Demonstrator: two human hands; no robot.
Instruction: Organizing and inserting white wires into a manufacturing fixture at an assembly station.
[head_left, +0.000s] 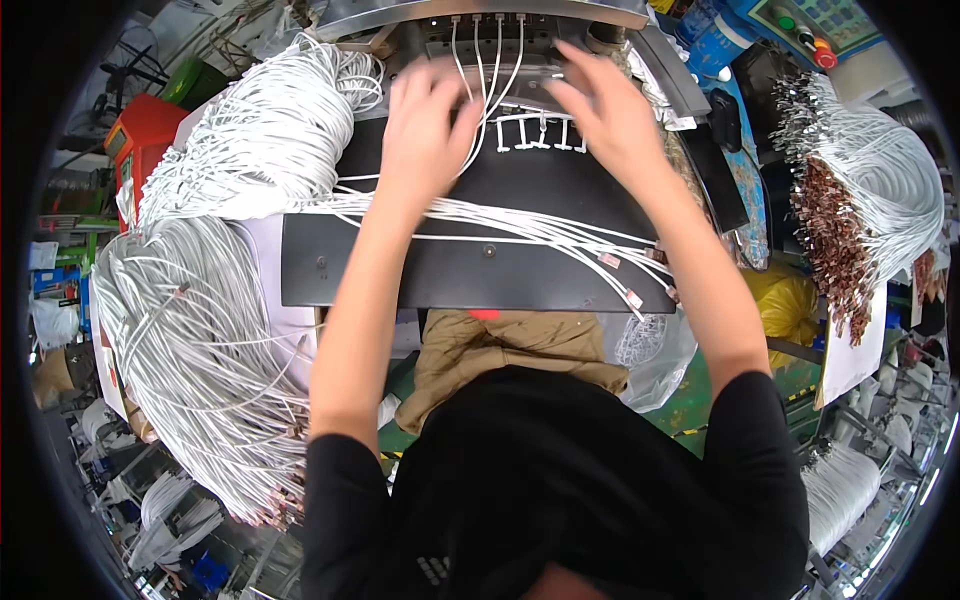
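My left hand point(430, 125) is over the black work surface point(390, 270), left of several white cables. Its fingertips are smeared by motion, but the thumb stands apart and nothing shows in its grasp. My right hand point(612, 118) hovers to the right with thumb and fingers spread, holding nothing. Between the hands, white cables point(500, 60) run up into a row of slots under the metal machine point(480, 18). A comb-shaped white plastic piece point(541, 146) lies close to my right hand. A bunch of white cables with clear plugs point(540, 222) lies across the surface, passing below my left wrist.
Large bundles of white cables point(260, 130) and grey-white cables point(190, 330) lie at the left. Another cable bundle point(890, 190) with brownish plug ends stands at the right. A control panel with buttons point(815, 30) is at the far right, and a yellow bag point(785, 305) sits below.
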